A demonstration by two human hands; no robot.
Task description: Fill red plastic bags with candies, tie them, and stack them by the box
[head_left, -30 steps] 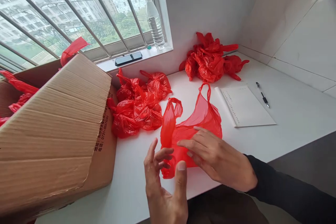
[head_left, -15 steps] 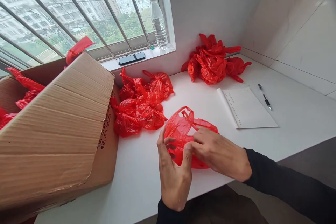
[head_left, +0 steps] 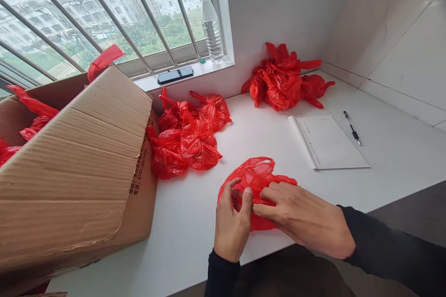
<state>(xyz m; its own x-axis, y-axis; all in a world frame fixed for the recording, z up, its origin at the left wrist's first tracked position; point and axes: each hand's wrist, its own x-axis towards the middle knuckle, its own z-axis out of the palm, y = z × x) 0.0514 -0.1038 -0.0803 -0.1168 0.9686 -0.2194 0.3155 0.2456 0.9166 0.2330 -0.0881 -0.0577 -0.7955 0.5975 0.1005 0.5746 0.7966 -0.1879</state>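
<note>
A thin red plastic bag [head_left: 256,177] lies crumpled on the white table [head_left: 265,137] near its front edge. My left hand [head_left: 232,222] pinches the bag's left side between thumb and fingers. My right hand [head_left: 303,218] presses and grips the bag from the right, fingertips meeting the left thumb. Both sleeves are black. Part of the bag is hidden under my hands.
A large cardboard box [head_left: 73,167] with red bags inside stands at the left. A pile of knotted red bags [head_left: 188,137] lies beside it, another pile [head_left: 284,79] at the back wall. A notepad [head_left: 327,141], pen [head_left: 351,127], phone [head_left: 174,74] and water bottle [head_left: 212,25] are nearby.
The bag was spread open and upright a second ago; both hands have gathered and pressed it down into a compact bunch, shifting it slightly right and toward me.
</note>
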